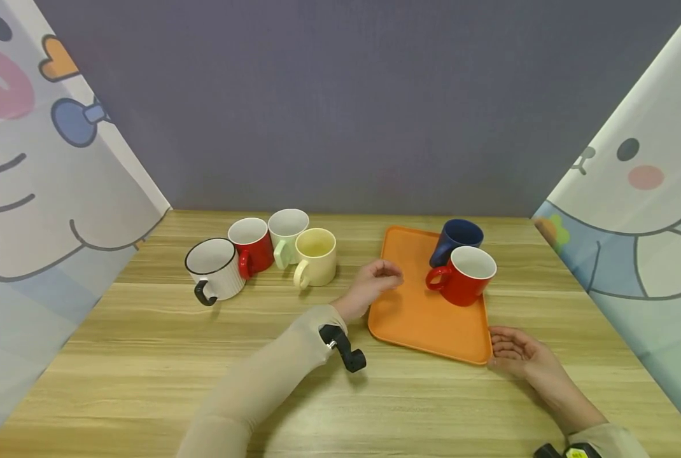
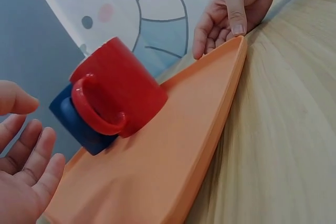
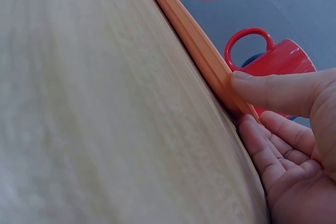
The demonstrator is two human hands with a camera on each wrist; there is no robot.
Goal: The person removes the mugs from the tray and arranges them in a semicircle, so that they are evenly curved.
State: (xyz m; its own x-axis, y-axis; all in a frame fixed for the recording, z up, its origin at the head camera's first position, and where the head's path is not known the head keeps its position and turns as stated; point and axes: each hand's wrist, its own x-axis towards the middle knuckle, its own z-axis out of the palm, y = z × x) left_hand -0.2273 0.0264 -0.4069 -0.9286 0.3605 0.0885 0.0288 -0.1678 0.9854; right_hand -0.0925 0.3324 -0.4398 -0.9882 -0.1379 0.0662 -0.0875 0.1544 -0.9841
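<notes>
Grey wall (image 1: 346,114) beyond wood-grained tabletop (image 1: 415,407); left hand (image 1: 369,286) loosely curled, empty; right hand (image 1: 532,361) pinches the tray (image 1: 421,318) at its near-right corner.

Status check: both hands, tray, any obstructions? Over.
Left hand empty, by the left edge of the orange tray. Right hand at its near right corner, thumb and fingers gripping. Blue mug and red mug aboard. No obstruction seen.

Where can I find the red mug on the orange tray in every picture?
Head: red mug, right of centre, a bit low.
Left wrist: red mug, left of centre.
Right wrist: red mug, at the right, partly behind the right hand.
Landmark: the orange tray shows in all three.
</notes>
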